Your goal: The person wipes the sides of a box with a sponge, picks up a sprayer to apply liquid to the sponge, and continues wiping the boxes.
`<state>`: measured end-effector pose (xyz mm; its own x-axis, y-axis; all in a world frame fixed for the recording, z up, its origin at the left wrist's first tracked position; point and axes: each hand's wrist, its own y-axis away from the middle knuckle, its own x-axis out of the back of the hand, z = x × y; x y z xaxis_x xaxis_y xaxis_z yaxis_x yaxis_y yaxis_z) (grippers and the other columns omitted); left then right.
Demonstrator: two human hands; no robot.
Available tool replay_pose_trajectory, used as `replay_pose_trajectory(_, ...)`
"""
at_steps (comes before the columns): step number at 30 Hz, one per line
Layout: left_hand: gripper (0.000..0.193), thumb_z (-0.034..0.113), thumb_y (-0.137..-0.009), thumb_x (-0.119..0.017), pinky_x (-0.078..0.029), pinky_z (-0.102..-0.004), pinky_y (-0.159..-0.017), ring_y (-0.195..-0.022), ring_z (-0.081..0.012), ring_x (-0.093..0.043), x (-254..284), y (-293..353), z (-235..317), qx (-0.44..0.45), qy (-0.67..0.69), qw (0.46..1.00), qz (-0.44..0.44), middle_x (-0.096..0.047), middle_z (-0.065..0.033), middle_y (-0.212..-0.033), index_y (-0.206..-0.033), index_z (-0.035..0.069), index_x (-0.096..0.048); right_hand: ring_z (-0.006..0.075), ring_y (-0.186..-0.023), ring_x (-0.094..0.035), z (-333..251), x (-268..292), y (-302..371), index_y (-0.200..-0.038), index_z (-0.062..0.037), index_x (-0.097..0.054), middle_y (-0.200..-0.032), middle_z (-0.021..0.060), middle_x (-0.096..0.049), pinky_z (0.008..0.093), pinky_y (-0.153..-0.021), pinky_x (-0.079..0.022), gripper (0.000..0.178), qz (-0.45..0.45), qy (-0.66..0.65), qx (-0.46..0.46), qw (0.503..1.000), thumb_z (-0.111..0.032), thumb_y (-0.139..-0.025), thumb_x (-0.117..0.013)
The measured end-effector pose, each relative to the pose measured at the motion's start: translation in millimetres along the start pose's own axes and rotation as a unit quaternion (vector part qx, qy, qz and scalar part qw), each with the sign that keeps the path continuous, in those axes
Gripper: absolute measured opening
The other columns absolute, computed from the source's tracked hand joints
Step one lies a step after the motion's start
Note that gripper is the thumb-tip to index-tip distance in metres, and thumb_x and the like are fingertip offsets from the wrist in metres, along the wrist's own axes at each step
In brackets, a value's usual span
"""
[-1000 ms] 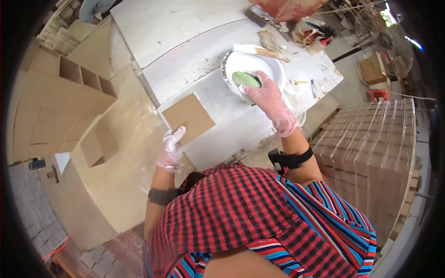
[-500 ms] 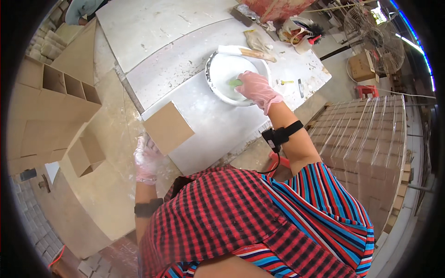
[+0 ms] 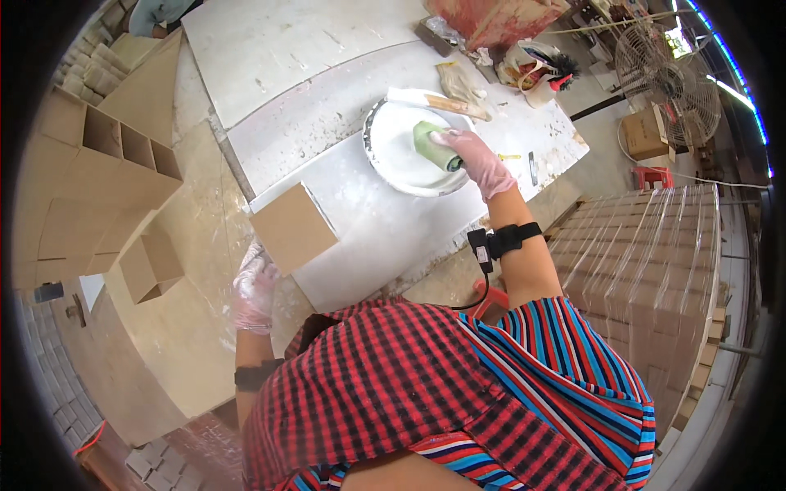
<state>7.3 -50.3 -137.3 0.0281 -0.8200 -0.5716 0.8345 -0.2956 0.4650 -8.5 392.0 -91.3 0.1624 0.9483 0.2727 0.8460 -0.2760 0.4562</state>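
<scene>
My right hand (image 3: 472, 155), in a thin pinkish glove, grips a green sponge (image 3: 430, 146) that looks rolled, with a darker end. It is held over a round white basin (image 3: 372, 151) of white liquid, whose rim is marked with dark smears. Across the basin's far rim lies a brush (image 3: 446, 103) with a wooden handle and a white head. At the near left edge of the white table, my left hand (image 3: 255, 290), gloved and smeared white, closes on the lower left edge of a square brown cardboard piece (image 3: 295, 229). Its fingertips are partly hidden.
The white-stained table (image 3: 360, 245) carries a crumpled glove (image 3: 460, 84) and a small blade-like tool (image 3: 533, 168). Open cardboard boxes (image 3: 123, 180) stand left. A wrapped pallet of boxes (image 3: 630, 262), a red stool (image 3: 652, 177) and fans (image 3: 667, 78) are right. Another person's arm (image 3: 160, 16) shows far left.
My right hand has lifted the green sponge up from the white liquid, slightly to the right, so more of it shows. My left hand and the cardboard have barely moved.
</scene>
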Motion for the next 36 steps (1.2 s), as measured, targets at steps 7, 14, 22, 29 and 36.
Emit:
replay_pose_trajectory(7, 0.052, -0.001, -0.075, -0.053, -0.037, -0.0287, -0.095, -0.113, -0.0171, -0.048, -14.3, 13.3, 2.1, -0.013, -0.316, 0.943, -0.102, -0.051, -0.0121, -0.123, -0.126, -0.006, -0.042, 0.0204, -0.089, -0.060, 2.6, -12.2, 28.0, -0.116, 0.0018, -0.049, -0.099, 0.0110, -0.061, 0.0351, -0.071, -0.050, 0.047, 0.038, -0.490, -0.036, 0.870, -0.031, -0.084, -0.059)
replay_pose_trajectory(14, 0.035, 0.010, -0.082, -0.062, -0.044, -0.0273, -0.082, -0.093, -0.0134, -0.055, -25.0, 18.2, -21.0, -0.058, -0.447, 0.891, -0.060, -0.062, -0.0089, -0.103, -0.113, -0.004, -0.054, 0.0253, -0.094, -0.059, -23.9, -124.5, 92.0, -0.121, -0.0109, -0.051, -0.106, 0.0126, -0.059, 0.0359, -0.080, -0.048, 0.041, -0.073, 0.102, 0.258, 0.958, -0.026, -0.083, -0.058)
replay_pose_trajectory(22, 0.026, 0.015, -0.086, -0.058, -0.045, -0.0264, -0.076, -0.083, -0.0089, -0.055, -3.7, 7.9, -40.7, -0.091, -0.376, 0.918, -0.083, -0.065, -0.0031, -0.096, -0.109, 0.002, -0.059, 0.0272, -0.085, -0.058, -76.2, -210.5, 85.1, -0.096, -0.0130, -0.061, -0.090, 0.0094, -0.058, 0.0384, -0.072, -0.048, 0.022, 0.044, 0.520, 0.411, 0.747, -0.027, -0.079, -0.060)
replay_pose_trajectory(29, 0.027, 0.026, -0.084, -0.060, -0.047, -0.0324, -0.068, -0.074, -0.0182, -0.059, -0.6, 3.5, -36.2, -0.104, -0.481, 0.869, -0.053, -0.066, -0.0096, -0.088, -0.103, 0.006, -0.062, 0.0211, -0.092, -0.057, -57.2, -235.7, 111.1, -0.108, -0.0253, -0.058, -0.103, 0.0046, -0.058, 0.0337, -0.076, -0.048, 0.034, -0.089, 0.581, 0.432, 0.684, -0.025, -0.075, -0.063)
replay_pose_trajectory(36, 0.025, 0.029, -0.083, -0.058, -0.047, -0.0363, -0.068, -0.076, -0.0302, -0.060, 9.7, -1.1, -47.3, -0.152, -0.465, 0.868, -0.080, -0.065, -0.0140, -0.089, -0.100, 0.011, -0.063, 0.0281, -0.083, -0.059, -79.5, -268.3, 78.7, -0.104, -0.0150, -0.058, -0.096, 0.0071, -0.059, 0.0383, -0.071, -0.050, 0.029, 0.031, 0.509, 0.485, 0.711, -0.024, -0.077, -0.061)
